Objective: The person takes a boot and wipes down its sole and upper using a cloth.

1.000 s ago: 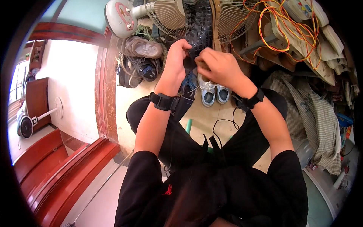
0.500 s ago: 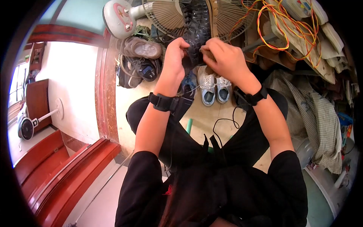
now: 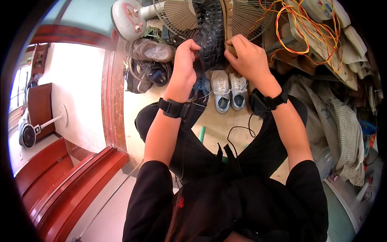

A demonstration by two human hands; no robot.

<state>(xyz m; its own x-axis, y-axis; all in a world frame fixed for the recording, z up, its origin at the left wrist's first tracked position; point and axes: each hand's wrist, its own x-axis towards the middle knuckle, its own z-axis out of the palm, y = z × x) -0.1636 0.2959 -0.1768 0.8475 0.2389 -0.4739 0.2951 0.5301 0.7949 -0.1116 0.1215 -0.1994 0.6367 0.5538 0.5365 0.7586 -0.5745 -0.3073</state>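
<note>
A black textured shoe or boot (image 3: 210, 36) with a tan sole edge stands up between my hands, its upper end cut off by the view. My left hand (image 3: 186, 60) is closed at its left side; the fingertips are partly hidden behind it. On the right, my right hand (image 3: 248, 58) pinches a small brown pad (image 3: 231, 50) beside the sole edge. Below them a pair of pale blue and white sneakers (image 3: 221, 90) rests on the floor.
Behind the shoe is a fan (image 3: 254, 18). More shoes (image 3: 156, 52) lie to the left. Red and yellow wires (image 3: 300, 51) hang over a cluttered pile at the right, above a striped cloth (image 3: 334, 125). A black cable (image 3: 231, 129) lies between my knees.
My right hand has moved right with the brown pad, from the shoe's black surface to its sole edge. My left hand has stayed nearly in place, while the shoe has turned slightly.
</note>
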